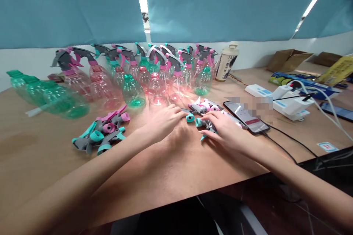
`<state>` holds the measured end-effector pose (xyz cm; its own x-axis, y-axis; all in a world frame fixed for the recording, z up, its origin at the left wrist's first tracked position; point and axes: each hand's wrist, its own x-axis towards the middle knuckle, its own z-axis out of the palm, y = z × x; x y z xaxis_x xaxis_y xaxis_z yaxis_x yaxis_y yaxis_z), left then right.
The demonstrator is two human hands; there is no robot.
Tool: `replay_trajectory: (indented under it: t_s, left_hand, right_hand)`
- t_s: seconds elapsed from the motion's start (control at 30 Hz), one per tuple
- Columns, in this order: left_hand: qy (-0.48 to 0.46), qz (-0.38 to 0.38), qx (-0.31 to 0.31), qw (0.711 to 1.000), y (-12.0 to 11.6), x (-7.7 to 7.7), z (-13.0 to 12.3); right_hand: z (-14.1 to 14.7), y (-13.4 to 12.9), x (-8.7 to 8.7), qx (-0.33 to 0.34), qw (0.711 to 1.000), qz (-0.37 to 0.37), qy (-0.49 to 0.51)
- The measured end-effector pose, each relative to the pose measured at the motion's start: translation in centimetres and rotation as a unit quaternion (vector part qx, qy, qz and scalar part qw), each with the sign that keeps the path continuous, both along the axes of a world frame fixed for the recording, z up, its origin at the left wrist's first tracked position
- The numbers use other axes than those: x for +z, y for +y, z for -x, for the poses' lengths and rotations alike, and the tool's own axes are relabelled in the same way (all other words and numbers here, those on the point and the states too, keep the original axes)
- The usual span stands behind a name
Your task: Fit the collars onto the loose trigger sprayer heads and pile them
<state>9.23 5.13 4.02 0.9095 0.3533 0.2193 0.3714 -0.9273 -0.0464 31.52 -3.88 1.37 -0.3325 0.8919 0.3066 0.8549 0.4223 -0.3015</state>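
Observation:
My left hand (165,121) reaches over the table with its fingers bent together. Its fingertips meet the end of a grey trigger spray head with a teal collar (190,118). My right hand (227,130) lies at the near side of a pile of pink, white and grey spray heads (205,106). Its thumb and fingers are curled round another teal-collared spray head (199,122), partly covered by the hand. A second pile of spray heads (106,130), grey with pink and teal parts, lies left of my left forearm.
Clear pink and green bottles stand behind, many topped with spray heads (176,66). Open green bottles (59,97) lean at the left. A phone (246,117), a power strip (259,91), cables, a tumbler (226,62) and a cardboard box (288,60) occupy the right.

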Motion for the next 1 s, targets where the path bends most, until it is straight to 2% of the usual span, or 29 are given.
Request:
replay_trajectory:
  t_s: [0.13,0.3,0.47,0.6,0.7,0.83,0.93,1.0]
  left_hand:
    - [0.017,0.003,-0.04,0.999,1.7,-0.6,-2.9]
    - [0.044,0.006,-0.063,0.997,2.3,-1.1,-3.8]
    - [0.037,0.001,-0.011,0.999,2.5,-1.4,-2.8]
    - [0.002,0.014,0.039,0.999,1.7,-1.2,-1.3]
    - [-0.062,0.043,0.056,0.996,0.6,-1.1,0.0]
    - [-0.222,0.079,0.054,0.97,-1.3,-1.2,1.8]
    - [-0.297,0.053,0.067,0.951,-2.8,-1.6,2.9]
    - [-0.331,0.029,0.078,0.94,-3.5,-2.0,3.5]
  right_hand:
    - [0.5,1.0,-1.2,0.001,1.0,-0.025,0.008]
    - [0.4,1.1,-1.6,-0.009,1.0,-0.023,0.001]
    - [0.5,0.8,-1.0,-0.017,1.0,-0.01,-0.014]
    - [0.6,1.0,-0.2,-0.015,0.999,0.011,-0.037]
    - [0.2,1.7,0.4,-0.006,0.998,0.024,-0.063]
    - [-0.3,2.9,1.3,0.016,0.995,0.035,-0.094]
    - [0.2,3.4,2.2,0.032,0.996,0.018,-0.085]
    - [1.3,3.5,2.9,0.052,0.998,0.001,-0.026]
